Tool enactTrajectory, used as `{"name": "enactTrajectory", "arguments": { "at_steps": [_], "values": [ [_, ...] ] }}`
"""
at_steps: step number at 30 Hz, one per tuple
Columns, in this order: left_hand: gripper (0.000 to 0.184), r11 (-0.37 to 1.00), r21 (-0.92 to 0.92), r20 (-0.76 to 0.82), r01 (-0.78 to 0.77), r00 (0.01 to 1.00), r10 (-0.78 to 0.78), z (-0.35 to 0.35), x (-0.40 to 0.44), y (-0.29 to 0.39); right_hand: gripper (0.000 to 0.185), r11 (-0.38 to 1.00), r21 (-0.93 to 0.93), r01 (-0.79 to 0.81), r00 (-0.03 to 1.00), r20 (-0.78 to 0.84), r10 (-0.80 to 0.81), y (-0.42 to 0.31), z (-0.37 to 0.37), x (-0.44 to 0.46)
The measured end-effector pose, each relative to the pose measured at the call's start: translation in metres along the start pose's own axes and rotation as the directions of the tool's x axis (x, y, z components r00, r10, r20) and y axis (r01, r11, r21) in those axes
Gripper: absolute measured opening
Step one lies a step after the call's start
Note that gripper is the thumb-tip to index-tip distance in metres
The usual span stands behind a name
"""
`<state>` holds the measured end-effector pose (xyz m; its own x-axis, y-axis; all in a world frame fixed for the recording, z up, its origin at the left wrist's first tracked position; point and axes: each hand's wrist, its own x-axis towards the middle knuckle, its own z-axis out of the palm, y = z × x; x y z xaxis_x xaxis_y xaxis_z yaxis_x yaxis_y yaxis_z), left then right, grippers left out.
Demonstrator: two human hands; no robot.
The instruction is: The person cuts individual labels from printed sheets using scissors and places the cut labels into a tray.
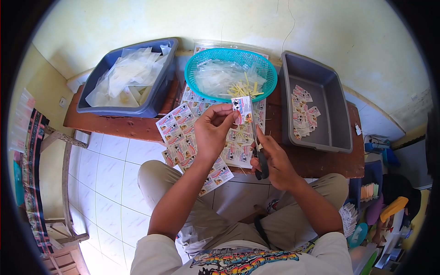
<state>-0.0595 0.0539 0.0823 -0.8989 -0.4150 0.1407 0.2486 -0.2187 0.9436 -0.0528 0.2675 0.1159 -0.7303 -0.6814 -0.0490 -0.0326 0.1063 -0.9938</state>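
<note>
Between the thumb and fingers of my left hand [214, 128] is a small printed label [243, 109], held upright above the bench. My right hand [276, 160] grips black-handled scissors [261, 158], their blades pointing away from me along the label's right edge. Whether the blades touch the paper I cannot tell. Under my hands lie uncut printed label sheets [179, 129], some overhanging the bench's front edge. Just beyond the label, a turquoise basket [195, 55] holds clear plastic pieces and thin yellowish paper strips [245, 87].
On the wooden bench [123, 129], a blue-grey tub [158, 98] at left holds translucent plastic sheets [133, 71]. A grey tub [330, 105] at right contains several cut labels [303, 112]. Another person [398, 206] is at the lower right, near bins. A wall stands behind the bench.
</note>
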Motion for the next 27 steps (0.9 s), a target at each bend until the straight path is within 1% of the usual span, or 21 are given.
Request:
{"name": "enactTrajectory", "arguments": {
  "at_steps": [8, 10, 14, 17, 22, 25, 27],
  "values": [
    [0.022, 1.000, -0.003, -0.005, 0.005, 1.000, -0.005, 0.0004, -0.0001, 0.0007, 0.088, 1.000, -0.016, -0.001, 1.000, 0.000, 0.001, 0.0026, 0.0005, 0.0000],
    [0.022, 1.000, -0.003, -0.009, 0.005, 1.000, -0.005, 0.0002, 0.0002, 0.0005, 0.088, 0.998, -0.058, 0.010, 1.000, 0.002, -0.009, 0.0014, 0.0004, 0.0000],
    [0.022, 1.000, 0.002, -0.016, 0.013, 1.000, -0.012, 0.0002, 0.0002, 0.0004, 0.088, 0.999, -0.050, -0.010, 1.000, 0.003, 0.010, -0.0010, 0.0005, -0.0004],
    [0.022, 1.000, -0.006, -0.016, 0.009, 1.000, -0.009, 0.0004, 0.0002, 0.0012, 0.088, 0.998, -0.057, 0.014, 1.000, 0.005, -0.014, 0.0023, 0.0003, 0.0001],
    [0.022, 1.000, -0.011, -0.011, 0.012, 1.000, -0.012, -0.0002, 0.0009, 0.0006, 0.087, 1.000, -0.018, 0.000, 1.000, 0.003, 0.000, 0.0022, 0.0005, 0.0002],
    [0.022, 1.000, -0.013, -0.020, 0.022, 1.000, -0.022, -0.0005, 0.0014, -0.0008, 0.087, 0.998, -0.055, 0.008, 1.000, -0.001, -0.008, 0.0016, 0.0001, 0.0005],
    [0.022, 1.000, -0.009, -0.019, 0.024, 1.000, -0.024, -0.0005, 0.0011, 0.0004, 0.087, 0.999, -0.047, 0.012, 1.000, -0.003, -0.012, 0.0035, 0.0002, 0.0005]
  ]
}}
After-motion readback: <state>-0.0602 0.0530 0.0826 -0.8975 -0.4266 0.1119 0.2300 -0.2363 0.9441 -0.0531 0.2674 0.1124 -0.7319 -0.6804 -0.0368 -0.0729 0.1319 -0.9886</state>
